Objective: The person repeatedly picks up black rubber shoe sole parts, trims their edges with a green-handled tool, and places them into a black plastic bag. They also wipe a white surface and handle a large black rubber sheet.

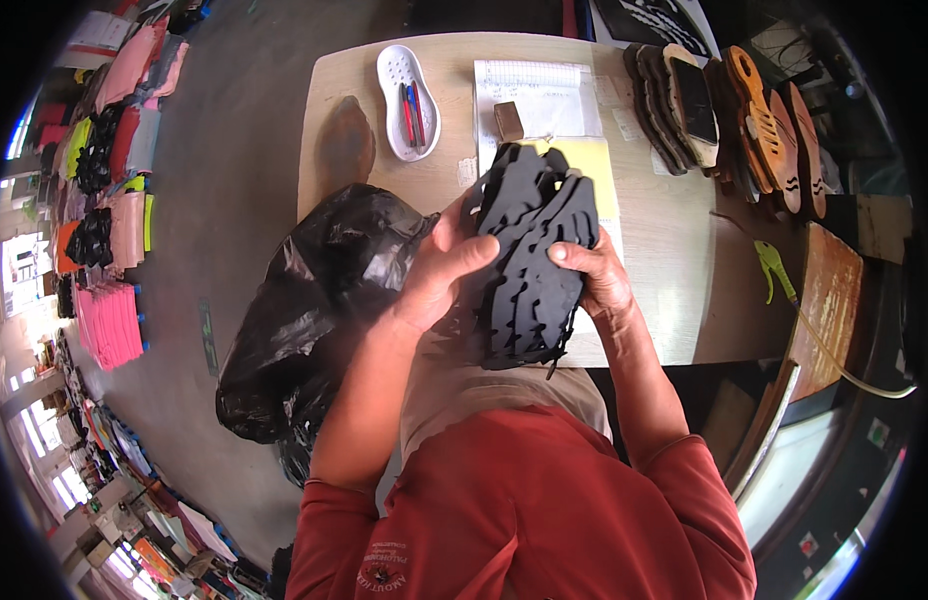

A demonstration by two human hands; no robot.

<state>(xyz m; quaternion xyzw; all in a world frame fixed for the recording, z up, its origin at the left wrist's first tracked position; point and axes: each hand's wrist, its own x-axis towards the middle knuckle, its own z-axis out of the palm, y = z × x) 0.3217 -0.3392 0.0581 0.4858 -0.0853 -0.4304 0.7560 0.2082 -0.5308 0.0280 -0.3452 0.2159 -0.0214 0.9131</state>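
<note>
Just in front of my body, over the table's near edge, I hold a bundle of black, sole-shaped pieces with notched edges (532,275). My left hand (442,268) grips the bundle's left side, thumb on top. On the right side, my right hand (599,268) clasps it with the thumb pressed on the upper face. The fingers beneath the bundle are mostly hidden. A shiny black plastic bag (324,280) bulges beside my left forearm, against the table's left edge.
On the pale table (664,270) lie a white sole-shaped tray (386,75) with pens, a small brown block (508,121), papers (544,85) and a brown stain. Stacked soles (652,110) and a phone (692,100) stand back right. A green air gun (774,268) with hose lies right.
</note>
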